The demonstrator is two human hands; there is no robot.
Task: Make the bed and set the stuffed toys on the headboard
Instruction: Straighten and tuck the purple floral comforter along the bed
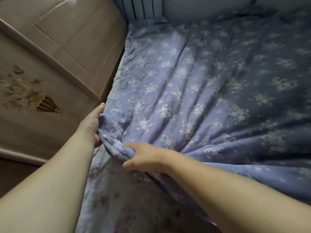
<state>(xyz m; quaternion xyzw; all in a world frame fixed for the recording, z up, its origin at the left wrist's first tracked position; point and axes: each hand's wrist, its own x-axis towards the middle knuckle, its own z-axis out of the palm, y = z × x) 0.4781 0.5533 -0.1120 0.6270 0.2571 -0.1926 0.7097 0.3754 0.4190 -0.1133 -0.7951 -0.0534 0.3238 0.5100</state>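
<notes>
Both hands bunch one corner of the purple flowered blanket [193, 84]. The left hand [91, 124] clutches the gathered edge, thumb stretched up along the cloth, its fingers apparently curled beneath and out of sight. Just beside it, the right hand [143, 157] grips the same fold with fingers wrapped around it. From that grip, creases fan outward across the bed toward the pale headboard [139, 7].

head | worn view, looks forward-down | close over quilt [193, 84] | single view
</notes>
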